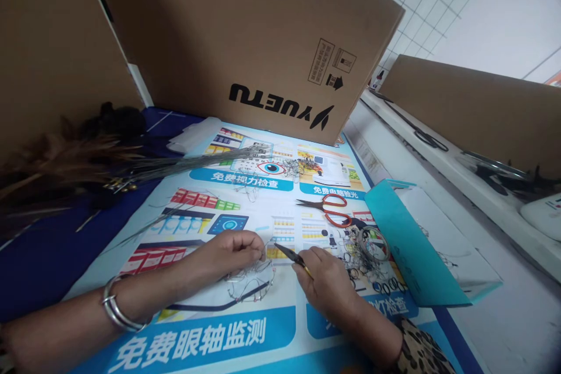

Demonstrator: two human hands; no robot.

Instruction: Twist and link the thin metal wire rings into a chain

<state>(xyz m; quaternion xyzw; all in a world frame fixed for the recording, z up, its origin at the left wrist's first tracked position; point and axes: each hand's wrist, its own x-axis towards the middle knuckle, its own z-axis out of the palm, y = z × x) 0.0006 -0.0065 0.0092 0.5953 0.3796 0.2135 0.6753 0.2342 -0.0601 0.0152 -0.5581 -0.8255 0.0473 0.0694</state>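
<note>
My left hand (pixel 239 251) has its fingertips closed on a thin wire. A loop of that wire (pixel 256 295) with small bead-like bits hangs below the fingers over the printed sheet. In my right hand (pixel 324 283) are small pointed pliers (pixel 289 253), their dark jaws aimed at the left fingertips. The jaw tips lie close to the wire; whether they touch it I cannot tell. Beyond the right hand lies a pair of scissors (pixel 326 208) with orange handles. To its right is a tangled heap of thin wires and dark rings (pixel 368 245).
A bundle of straight wires (pixel 205 162) lies across the far left, near brown feathers (pixel 65 155). Small wire pieces (pixel 302 166) lie farther back. At the right stands a teal box (pixel 407 239). A large cardboard box (pixel 197 47) blocks the far side.
</note>
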